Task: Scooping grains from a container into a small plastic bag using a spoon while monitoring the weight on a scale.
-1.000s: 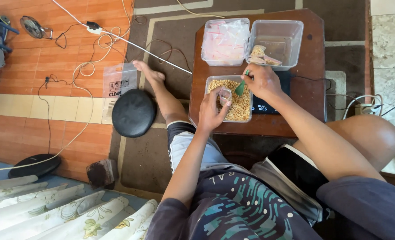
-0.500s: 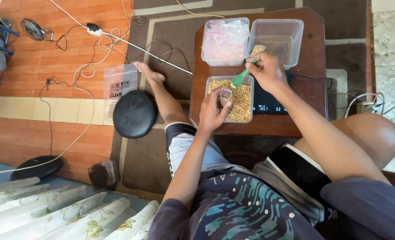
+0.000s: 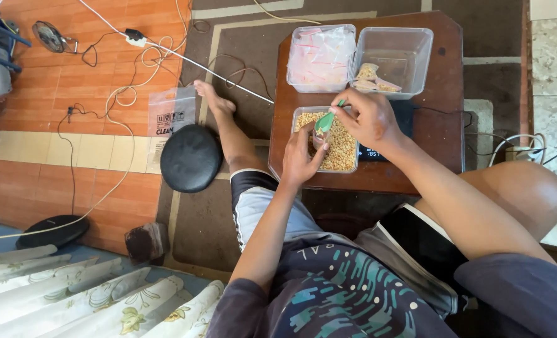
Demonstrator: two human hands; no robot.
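On the small dark-brown wooden counter (image 3: 441, 134), the person's two hands meet over a clear rectangular plastic tub of tan grain (image 3: 344, 147). The right hand (image 3: 366, 117) has its fingers pinched together on the handle of a small green plastic scoop (image 3: 324, 122), whose bowl points down toward the left hand. The left hand (image 3: 300, 159) has its fingers curled closed around a small clear plastic pouch (image 3: 319, 139), held just above the grain at the tub's left part; the scoop's bowl sits right at the pouch's mouth, though whether they touch cannot be told.

Behind the tub stand two more clear plastic containers side by side: the left one (image 3: 321, 57) packed with flat clear bags with reddish strips, the right one (image 3: 394, 59) holding a few small filled pouches in its near corner. A black digital scale (image 3: 385, 150) lies just beside the grain tub, partly under the right wrist.

On the floor to the left lie a round black cushion (image 3: 190, 158), a clear printed plastic bag (image 3: 172, 112) and loose white cables (image 3: 134, 87).
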